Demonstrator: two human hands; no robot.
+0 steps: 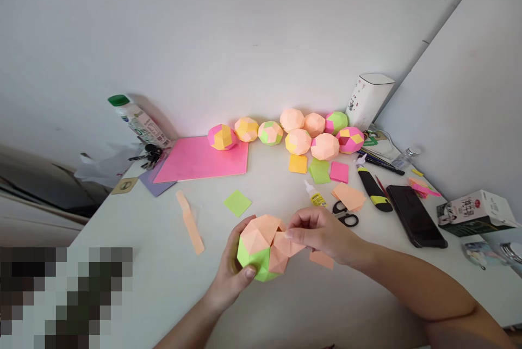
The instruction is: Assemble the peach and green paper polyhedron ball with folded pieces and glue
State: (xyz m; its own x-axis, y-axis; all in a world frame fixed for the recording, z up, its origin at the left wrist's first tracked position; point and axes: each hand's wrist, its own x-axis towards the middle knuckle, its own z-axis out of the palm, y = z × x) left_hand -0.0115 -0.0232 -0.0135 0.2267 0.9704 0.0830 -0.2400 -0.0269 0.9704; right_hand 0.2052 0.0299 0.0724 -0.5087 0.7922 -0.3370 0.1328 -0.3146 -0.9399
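My left hand (229,278) is closed around a faceted paper ball (258,237), peach on top and bright green below, steadying it above the table's front. At the ball's right side my right hand (326,234) pinches a folded peach paper piece (289,244) between thumb and fingers. A small dark gap shows in the ball beside that piece. Just below the right hand lies a flat peach paper scrap (321,260). Black-handled scissors (348,220) and a small glue bottle (316,195) rest behind the right hand, their lower parts partly covered.
Several finished paper balls (298,142) line the wall. A pink board (196,159), sticky-note stacks (319,171), a green square (237,203) and a peach strip (191,224) lie about. On the right are a box cutter (374,188), phone (416,216) and milk carton (475,213).
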